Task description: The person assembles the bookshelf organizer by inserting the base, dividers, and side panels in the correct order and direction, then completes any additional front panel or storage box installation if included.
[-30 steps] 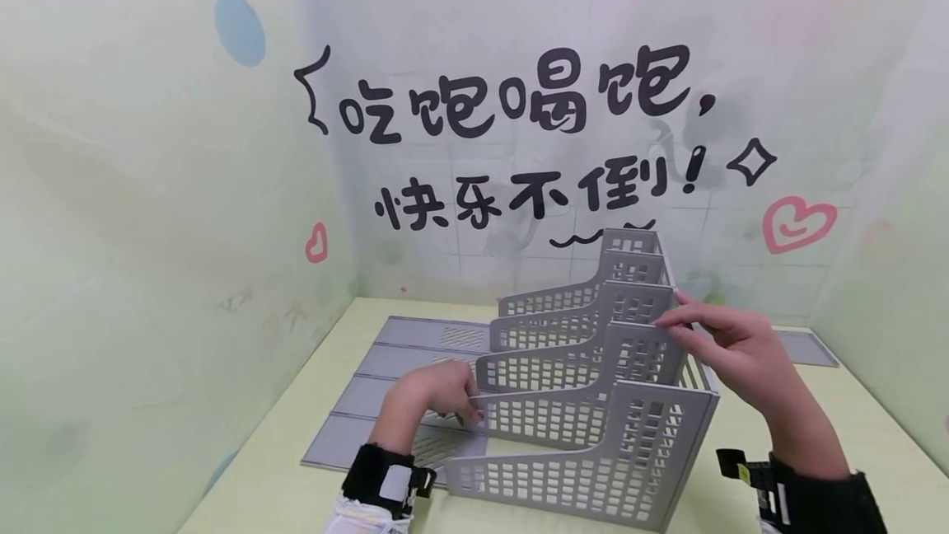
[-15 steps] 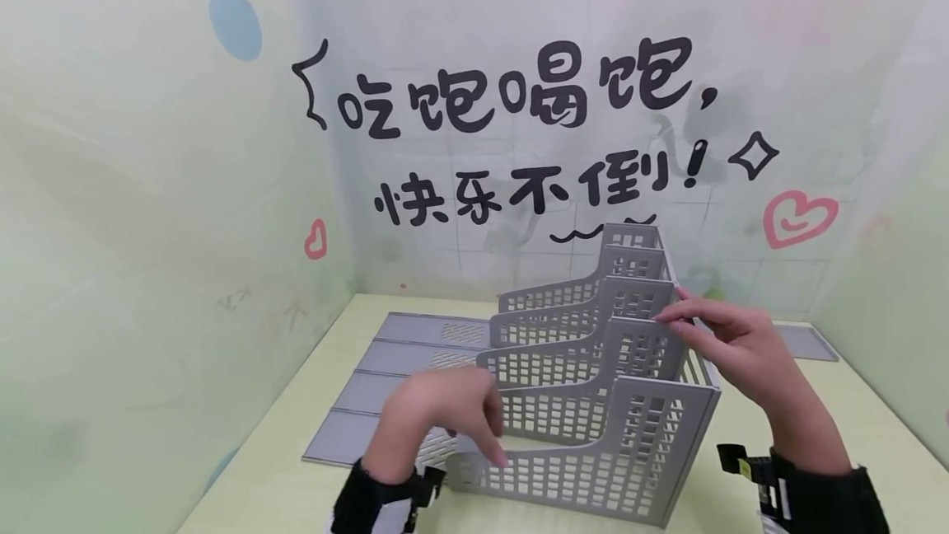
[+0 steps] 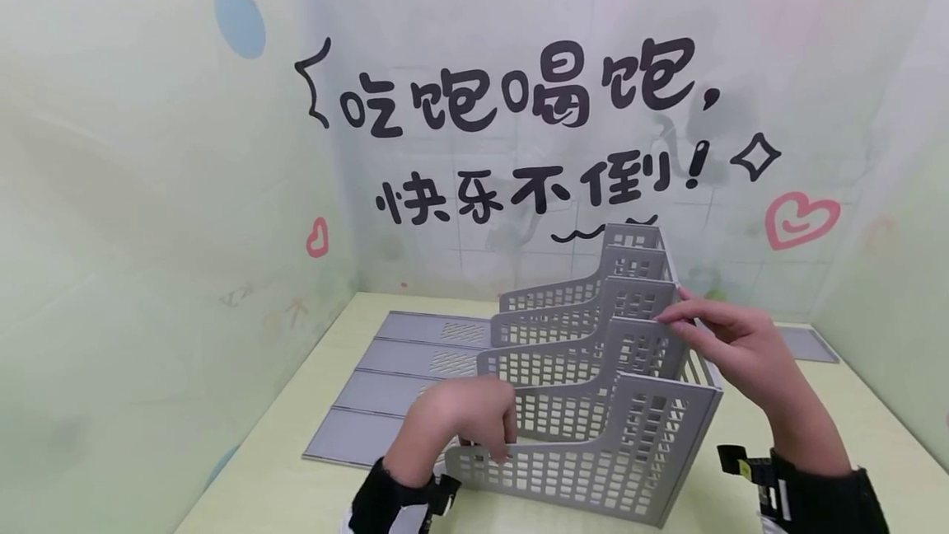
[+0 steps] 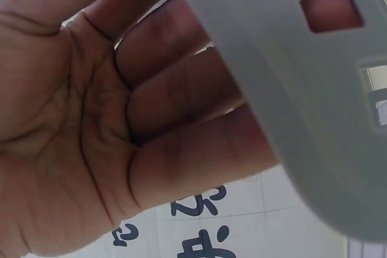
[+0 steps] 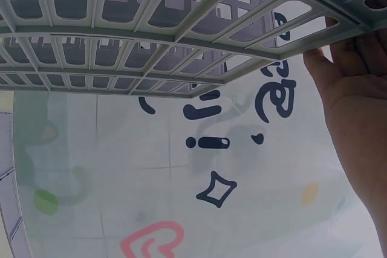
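Note:
A grey plastic file rack (image 3: 586, 460) with several perforated upright dividers stands on the table, its tall back at the right. My left hand (image 3: 474, 410) pinches the low, rounded front end of the nearest panel. In the left wrist view, the fingers (image 4: 181, 89) of that hand pass behind the panel (image 4: 284, 89). At the top of the rack's back, my right hand (image 3: 741, 353) grips the edge beside a middle divider. The right wrist view shows the rack's slatted back (image 5: 163, 34) and the hand (image 5: 357, 101) at its edge; some fingertips are hidden.
Several flat grey panels (image 3: 385, 390) lie side by side on the pale table (image 3: 282, 484), left of the rack. Another flat grey panel (image 3: 808, 344) lies at the back right. Printed walls enclose the table at the back and sides.
My left hand has moved from the second-nearest divider's front end, towards me and slightly right, and now pinches the nearest panel. The right hand has kept its place on the rack.

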### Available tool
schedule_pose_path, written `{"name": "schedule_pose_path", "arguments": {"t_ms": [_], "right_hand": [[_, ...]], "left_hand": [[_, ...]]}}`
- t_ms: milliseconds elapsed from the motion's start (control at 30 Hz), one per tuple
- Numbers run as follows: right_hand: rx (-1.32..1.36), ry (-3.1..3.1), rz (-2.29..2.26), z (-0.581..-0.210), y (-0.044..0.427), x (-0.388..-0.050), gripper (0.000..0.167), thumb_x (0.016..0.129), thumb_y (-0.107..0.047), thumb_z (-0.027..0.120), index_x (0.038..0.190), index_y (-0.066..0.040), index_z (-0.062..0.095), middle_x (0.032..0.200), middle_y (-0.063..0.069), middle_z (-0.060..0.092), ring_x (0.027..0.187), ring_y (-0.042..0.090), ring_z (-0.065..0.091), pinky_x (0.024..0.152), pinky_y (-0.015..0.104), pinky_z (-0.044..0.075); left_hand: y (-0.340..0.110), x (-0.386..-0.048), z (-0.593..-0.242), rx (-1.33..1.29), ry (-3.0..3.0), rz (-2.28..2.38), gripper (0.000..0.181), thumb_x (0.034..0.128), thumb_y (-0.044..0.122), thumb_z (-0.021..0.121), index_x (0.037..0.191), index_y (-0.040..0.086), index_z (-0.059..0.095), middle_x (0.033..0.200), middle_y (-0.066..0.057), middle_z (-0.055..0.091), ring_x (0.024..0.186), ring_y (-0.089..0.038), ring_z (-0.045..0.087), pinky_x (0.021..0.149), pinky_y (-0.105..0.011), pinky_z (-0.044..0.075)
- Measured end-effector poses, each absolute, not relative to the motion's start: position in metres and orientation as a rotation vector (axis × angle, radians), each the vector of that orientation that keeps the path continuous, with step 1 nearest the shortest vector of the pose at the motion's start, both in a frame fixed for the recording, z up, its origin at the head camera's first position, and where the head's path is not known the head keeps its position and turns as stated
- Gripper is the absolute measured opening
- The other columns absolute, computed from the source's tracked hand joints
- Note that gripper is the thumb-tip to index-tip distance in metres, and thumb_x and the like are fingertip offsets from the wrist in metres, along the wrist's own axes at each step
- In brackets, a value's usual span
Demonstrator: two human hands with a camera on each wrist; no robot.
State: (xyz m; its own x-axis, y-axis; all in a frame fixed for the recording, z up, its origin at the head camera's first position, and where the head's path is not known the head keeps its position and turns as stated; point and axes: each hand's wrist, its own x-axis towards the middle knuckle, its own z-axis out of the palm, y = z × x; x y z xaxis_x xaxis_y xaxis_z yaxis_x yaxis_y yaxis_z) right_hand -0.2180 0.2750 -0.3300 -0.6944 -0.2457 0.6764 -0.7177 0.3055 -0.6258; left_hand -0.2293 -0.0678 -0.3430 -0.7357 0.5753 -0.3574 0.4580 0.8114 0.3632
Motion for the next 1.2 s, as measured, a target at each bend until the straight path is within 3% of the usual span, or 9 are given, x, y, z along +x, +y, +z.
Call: {"name": "schedule_pose_path", "arguments": {"t_ms": [333, 567, 867, 1200], "right_hand": [[0.837, -2.132, 1.365, -0.3285, 0.2755, -0.2174, 0.027, 0.093, 0.021, 0.064, 0.107, 0.002, 0.078, 0.111, -0.016, 0.080, 0.142, -0.006, 0.054, 0.106, 0.006, 0.048], [0.828, -2.145, 1.370, -0.3267, 0.2766, -0.2173, 0.027, 0.093, 0.020, 0.064, 0.107, 0.001, 0.079, 0.110, -0.017, 0.080, 0.142, -0.007, 0.053, 0.103, 0.006, 0.049], [0.842, -2.137, 1.357, -0.3268, 0.2758, -0.2178, 0.028, 0.093, 0.020, 0.064, 0.107, 0.001, 0.079, 0.111, -0.016, 0.080, 0.143, -0.005, 0.053, 0.105, 0.006, 0.048], [0.810, -2.172, 1.333, -0.3272, 0.2765, -0.2176, 0.026, 0.094, 0.018, 0.066, 0.107, 0.000, 0.079, 0.113, -0.018, 0.079, 0.143, -0.007, 0.053, 0.105, 0.006, 0.048]], "left_hand": [[-0.0674, -0.2322, -0.3440, 0.845, 2.537, 0.340, 0.011, 0.0809, 0.005, 0.087, 0.084, 0.016, 0.086, 0.075, 0.012, 0.074, 0.054, -0.004, 0.054, 0.052, -0.020, 0.049], [-0.0695, -0.2326, -0.3404, 0.909, 2.543, 0.342, 0.012, 0.0819, 0.007, 0.087, 0.089, 0.016, 0.088, 0.086, 0.007, 0.082, 0.068, 0.003, 0.063, 0.062, -0.018, 0.053], [-0.0688, -0.2333, -0.3421, 0.821, 2.528, 0.365, 0.012, 0.0805, 0.007, 0.089, 0.086, 0.016, 0.087, 0.079, 0.011, 0.077, 0.056, -0.005, 0.056, 0.052, -0.022, 0.050], [-0.0703, -0.2383, -0.3448, 0.782, 2.489, 0.395, 0.009, 0.0831, 0.013, 0.091, 0.090, 0.018, 0.087, 0.082, 0.014, 0.077, 0.058, -0.007, 0.061, 0.055, -0.026, 0.056]]}}
